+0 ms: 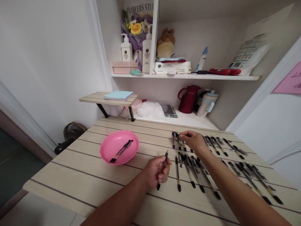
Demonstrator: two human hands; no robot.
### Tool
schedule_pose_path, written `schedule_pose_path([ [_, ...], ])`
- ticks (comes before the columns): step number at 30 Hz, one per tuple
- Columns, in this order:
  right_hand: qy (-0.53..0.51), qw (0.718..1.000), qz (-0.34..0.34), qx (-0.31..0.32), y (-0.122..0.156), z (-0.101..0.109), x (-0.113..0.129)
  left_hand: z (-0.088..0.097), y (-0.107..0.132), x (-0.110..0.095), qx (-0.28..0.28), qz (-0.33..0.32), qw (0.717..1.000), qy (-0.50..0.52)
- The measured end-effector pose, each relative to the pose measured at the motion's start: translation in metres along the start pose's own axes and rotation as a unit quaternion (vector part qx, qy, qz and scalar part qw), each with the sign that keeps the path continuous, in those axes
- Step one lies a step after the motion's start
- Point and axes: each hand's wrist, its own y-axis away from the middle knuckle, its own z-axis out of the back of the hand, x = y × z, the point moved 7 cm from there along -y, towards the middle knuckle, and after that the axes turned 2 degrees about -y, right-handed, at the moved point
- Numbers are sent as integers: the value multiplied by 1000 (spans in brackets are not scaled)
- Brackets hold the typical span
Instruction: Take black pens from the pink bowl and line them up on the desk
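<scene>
My left hand is closed around a black pen, held upright-tilted just above the wooden table. My right hand reaches further back, fingers pinched on a black pen among the far row of pens. Several more black pens lie side by side on the table to the right of my left hand. A pink bowl sits to the left with two black pens inside it.
A small raised wooden shelf with a light-blue notebook stands at the table's back left. Behind are wall shelves with bottles, a red jug, a cup and a flower bouquet. A dark fan sits left of the table.
</scene>
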Motion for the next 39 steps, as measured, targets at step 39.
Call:
schedule_pose_path([
  [39,384,905,22,181,-63,-61,-1,15,-12,-5,-45,-18,998,26],
])
